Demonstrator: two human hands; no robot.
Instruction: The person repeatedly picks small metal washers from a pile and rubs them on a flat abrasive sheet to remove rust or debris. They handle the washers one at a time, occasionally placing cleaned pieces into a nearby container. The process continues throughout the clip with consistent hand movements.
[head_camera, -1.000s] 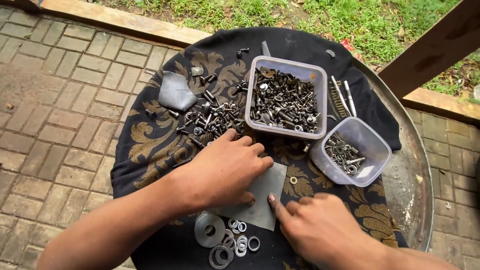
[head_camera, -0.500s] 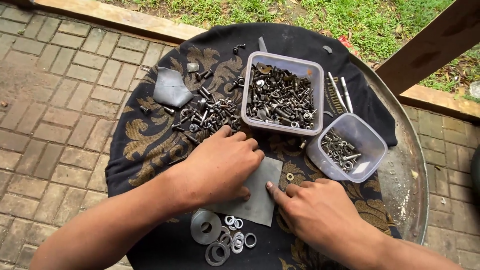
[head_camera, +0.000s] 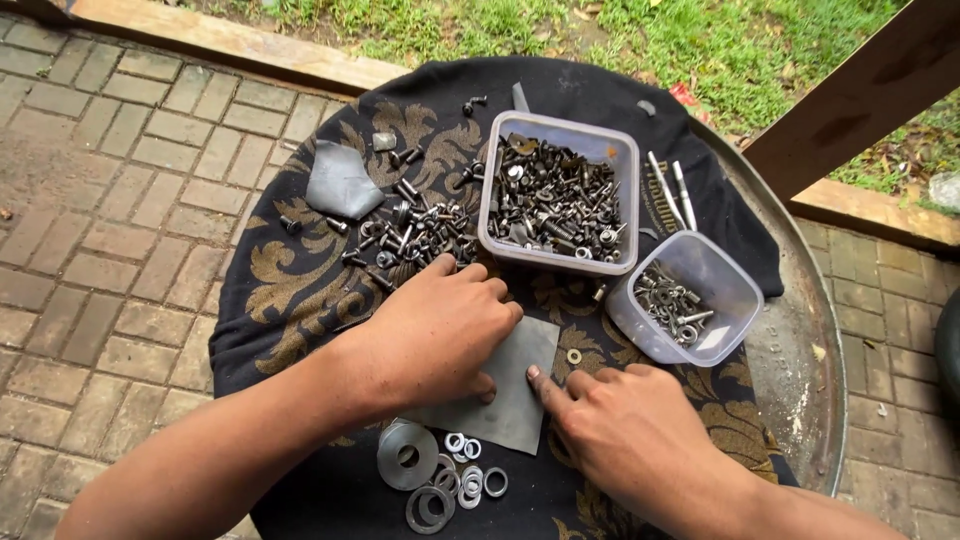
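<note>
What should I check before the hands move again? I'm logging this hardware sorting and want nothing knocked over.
1. Left hand flat on the grey sheet: ok, palm down, covering the sheet's left part.
2. Right hand on the sheet: ok, its index fingertip touches the right edge.
3. Large tub of bolts upright: ok, close beyond the left fingers.
4. Small tub upright: ok, though it stands near the right hand.
5. Washers clear of the hands: ok, grouped just below the sheet.
6. Anything gripped under the left palm: cannot tell, hidden.
</note>
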